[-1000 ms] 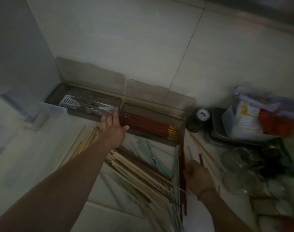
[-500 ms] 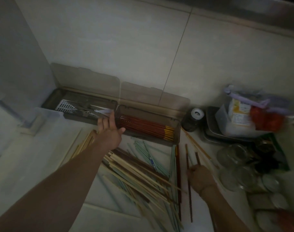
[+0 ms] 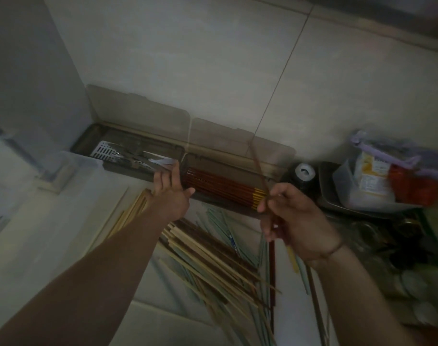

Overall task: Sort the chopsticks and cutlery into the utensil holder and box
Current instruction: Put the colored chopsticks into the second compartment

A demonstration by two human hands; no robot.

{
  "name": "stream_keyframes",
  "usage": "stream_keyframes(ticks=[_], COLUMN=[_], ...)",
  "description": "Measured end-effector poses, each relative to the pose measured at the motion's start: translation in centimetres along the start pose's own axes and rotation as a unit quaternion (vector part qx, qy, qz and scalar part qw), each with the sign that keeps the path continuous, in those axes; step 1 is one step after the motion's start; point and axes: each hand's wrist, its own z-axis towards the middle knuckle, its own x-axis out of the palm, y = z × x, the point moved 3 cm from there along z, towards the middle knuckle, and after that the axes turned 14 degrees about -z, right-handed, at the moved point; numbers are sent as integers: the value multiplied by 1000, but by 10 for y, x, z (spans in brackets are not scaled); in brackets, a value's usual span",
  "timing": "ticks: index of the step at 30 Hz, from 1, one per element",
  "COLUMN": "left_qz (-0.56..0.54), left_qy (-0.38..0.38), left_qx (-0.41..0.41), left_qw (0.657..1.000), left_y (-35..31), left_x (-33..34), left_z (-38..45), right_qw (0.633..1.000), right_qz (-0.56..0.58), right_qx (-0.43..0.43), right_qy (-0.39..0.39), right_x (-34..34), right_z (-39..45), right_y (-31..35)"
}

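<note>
A long brown box with two open lids lies against the wall. Its left compartment (image 3: 128, 151) holds metal cutlery; its right compartment (image 3: 227, 171) holds red chopsticks (image 3: 220, 187) with yellow ends. My left hand (image 3: 171, 193) reaches with straight fingers to the box's front rim between the two compartments. My right hand (image 3: 295, 221) is raised over the counter and grips dark red chopsticks (image 3: 259, 168) that point up toward the wall. A loose pile of wooden, dark and pale green chopsticks (image 3: 213, 260) lies on the counter below both hands.
A black jar with a white cap (image 3: 301, 174) stands right of the box. A metal tray (image 3: 337, 198) with plastic bags (image 3: 387, 176) sits at the right, glass jars below it. A clear plastic container (image 3: 70, 168) stands at the left.
My right hand has lifted from the counter with dark red chopsticks in its grip. My left hand has stayed by the box's front rim.
</note>
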Motion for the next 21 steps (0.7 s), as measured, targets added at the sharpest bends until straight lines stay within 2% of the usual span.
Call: stream_keyframes(ticks=[2, 4, 6, 7, 10, 15, 18, 21], left_qz=[2, 0, -5, -8, -11, -11, -6, -7], left_qy=[-2, -4, -13, -21, -34, -23, -20, -19], left_qx=[2, 1, 3, 4, 8, 2, 3, 3], left_qw=[1000, 1000, 1000, 1000, 999, 1000, 1000, 1000], left_y=[1, 1, 0, 0, 0, 0, 0, 0], left_x=[1, 1, 1, 1, 1, 1, 1, 0], left_z=[1, 1, 0, 0, -1, 1, 1, 2], right_qw=[981, 931, 887, 878, 882, 863, 845, 856], right_qz=[-174, -331, -431, -449, -445, -488, -510, -468], right_qx=[-67, -121, -126, -125, -121, -108, -114, -144], right_qy=[-53, -93, -109, -111, -97, -72, -112, -165], right_x=[4, 7, 10, 11, 15, 14, 12, 6], right_z=[25, 55, 84, 96, 122, 149, 146, 134], right_y=[-11, -19, -25, -26, -36, -65, -72, -70])
